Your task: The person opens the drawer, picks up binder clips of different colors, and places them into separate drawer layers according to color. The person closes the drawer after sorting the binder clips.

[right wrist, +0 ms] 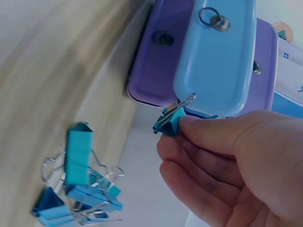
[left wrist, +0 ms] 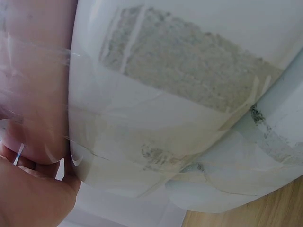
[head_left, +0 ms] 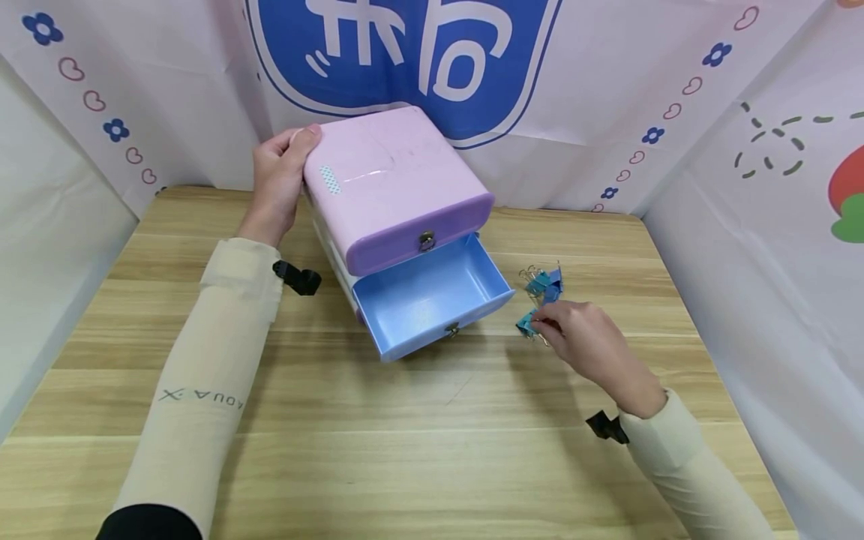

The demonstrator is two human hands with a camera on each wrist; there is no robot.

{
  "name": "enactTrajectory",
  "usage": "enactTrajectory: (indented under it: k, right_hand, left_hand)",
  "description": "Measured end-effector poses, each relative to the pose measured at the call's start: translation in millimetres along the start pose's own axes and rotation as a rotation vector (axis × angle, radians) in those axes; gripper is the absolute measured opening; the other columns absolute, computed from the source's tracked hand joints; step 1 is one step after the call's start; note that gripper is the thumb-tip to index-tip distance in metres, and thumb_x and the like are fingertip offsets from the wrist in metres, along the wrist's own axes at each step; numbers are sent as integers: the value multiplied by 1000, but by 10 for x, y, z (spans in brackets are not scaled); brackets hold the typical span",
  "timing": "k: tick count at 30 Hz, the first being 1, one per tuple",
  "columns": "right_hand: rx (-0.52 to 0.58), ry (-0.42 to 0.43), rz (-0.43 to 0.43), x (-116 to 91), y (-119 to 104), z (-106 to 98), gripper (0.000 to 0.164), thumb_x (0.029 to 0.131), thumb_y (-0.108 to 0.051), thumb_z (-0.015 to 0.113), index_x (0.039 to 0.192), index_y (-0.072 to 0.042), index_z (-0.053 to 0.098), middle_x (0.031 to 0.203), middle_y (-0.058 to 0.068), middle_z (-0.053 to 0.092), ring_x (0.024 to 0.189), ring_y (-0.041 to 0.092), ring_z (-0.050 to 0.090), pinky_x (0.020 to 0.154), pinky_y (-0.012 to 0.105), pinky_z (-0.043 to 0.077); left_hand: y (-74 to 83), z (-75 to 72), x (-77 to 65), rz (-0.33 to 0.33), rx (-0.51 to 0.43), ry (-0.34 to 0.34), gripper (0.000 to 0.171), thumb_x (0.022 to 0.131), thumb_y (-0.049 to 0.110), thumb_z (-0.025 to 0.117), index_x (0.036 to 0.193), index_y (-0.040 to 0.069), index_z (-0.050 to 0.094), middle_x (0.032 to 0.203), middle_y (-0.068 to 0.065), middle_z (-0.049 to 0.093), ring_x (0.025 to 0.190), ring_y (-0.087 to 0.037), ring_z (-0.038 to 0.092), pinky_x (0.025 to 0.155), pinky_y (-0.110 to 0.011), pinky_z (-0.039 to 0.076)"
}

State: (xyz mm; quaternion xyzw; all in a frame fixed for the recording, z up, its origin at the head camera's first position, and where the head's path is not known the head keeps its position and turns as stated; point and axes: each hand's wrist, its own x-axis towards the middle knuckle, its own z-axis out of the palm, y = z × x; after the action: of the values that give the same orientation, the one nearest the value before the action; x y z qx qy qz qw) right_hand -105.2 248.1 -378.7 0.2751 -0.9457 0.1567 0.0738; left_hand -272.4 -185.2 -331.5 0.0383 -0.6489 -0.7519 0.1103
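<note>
A small drawer box [head_left: 398,180] with a pink top stands towards the back of the table, its blue drawer [head_left: 432,292] pulled out with a bare bottom. My left hand [head_left: 280,176] grips the box's back left corner, thumb on top; the left wrist view shows the fingers bent at its edge [left wrist: 38,189]. Right of the drawer, my right hand [head_left: 594,341] pinches a teal binder clip [right wrist: 170,120] between thumb and fingertips. Several teal and blue binder clips [right wrist: 78,156] lie in a small pile just beside that hand.
The wooden table [head_left: 337,465] ends at a printed white cloth [head_left: 574,172] behind the box. White side walls [head_left: 763,285] stand at left and right. Purple drawer fronts [right wrist: 158,56] sit on either side of the blue one in the right wrist view.
</note>
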Motion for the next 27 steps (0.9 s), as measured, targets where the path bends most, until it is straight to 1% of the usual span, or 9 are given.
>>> enactTrajectory:
  k: [3, 6, 11, 18, 22, 27]
  right_hand:
    - [2, 34, -2, 35, -11, -76, 3, 94, -4, 78, 96, -3, 80, 85, 5, 78, 63, 7, 61, 57, 26, 52]
    - [1, 70, -5, 76, -26, -157, 4, 93, -2, 78, 96, -3, 80, 87, 7, 79, 64, 8, 63, 57, 26, 54]
    - [-11, 119, -36, 157, -52, -272, 5, 92, 0, 79, 96, -3, 79, 89, 8, 80, 68, 14, 71, 60, 32, 60]
    - [8, 176, -71, 300, -138, -427, 8, 91, 2, 79, 98, -2, 78, 93, 9, 80, 75, 18, 74, 66, 39, 63]
    - [-10, 184, -99, 391, -195, -469, 7, 92, -2, 80, 99, -2, 78, 93, 9, 79, 76, 19, 75, 68, 39, 64]
    - [-17, 161, -115, 493, -269, -469, 11, 92, -6, 81, 103, -3, 79, 96, 10, 80, 79, 20, 75, 71, 39, 64]
  left_hand:
    - [4, 0, 0, 2, 4, 1, 29, 97, 40, 76, 108, 14, 78, 98, 3, 69, 90, -10, 60, 76, -21, 49]
    - [2, 2, -2, 2, 7, 3, 28, 97, 40, 76, 108, 14, 78, 98, 4, 69, 90, -9, 60, 75, -21, 49]
    - [-3, 5, -3, 14, 19, 5, 28, 97, 40, 76, 107, 15, 78, 96, 4, 69, 89, -9, 60, 74, -20, 49]
    - [-15, -8, -4, 19, 17, 4, 28, 97, 40, 76, 107, 14, 78, 96, 4, 69, 88, -9, 60, 74, -21, 48]
    - [-19, -3, -7, 32, 27, 4, 27, 97, 41, 75, 105, 15, 78, 95, 4, 69, 88, -9, 59, 73, -20, 49]
    - [-14, 3, -7, 29, 25, 5, 27, 97, 41, 76, 105, 15, 78, 95, 4, 69, 88, -9, 59, 73, -20, 48]
